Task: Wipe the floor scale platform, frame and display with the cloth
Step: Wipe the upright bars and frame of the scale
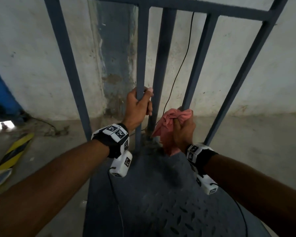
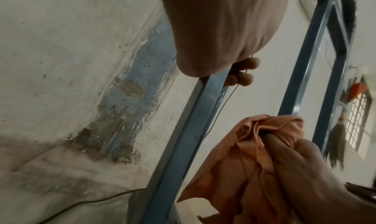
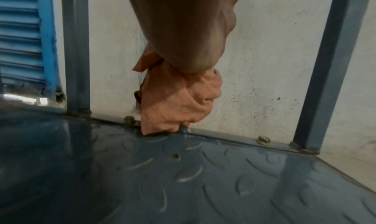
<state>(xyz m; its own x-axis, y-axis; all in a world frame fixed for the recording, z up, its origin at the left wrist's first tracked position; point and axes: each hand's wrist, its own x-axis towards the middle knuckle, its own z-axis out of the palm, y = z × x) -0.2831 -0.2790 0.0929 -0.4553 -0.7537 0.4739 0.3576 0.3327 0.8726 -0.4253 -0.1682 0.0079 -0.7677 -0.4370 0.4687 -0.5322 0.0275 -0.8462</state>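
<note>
Behind, stained plaster wall, thin black cable. Left hand curled round square steel frame bar; right hand clenches crumpled pink cloth around neighbouring bar, above tread-patterned platform.

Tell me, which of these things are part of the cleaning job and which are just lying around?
Part of the job:
cloth gripped in the right hand
frame bars, one held by the left hand
scale platform

Just lying about:
thin black cable
blue shutter
broom
yellow-black striped object
</note>
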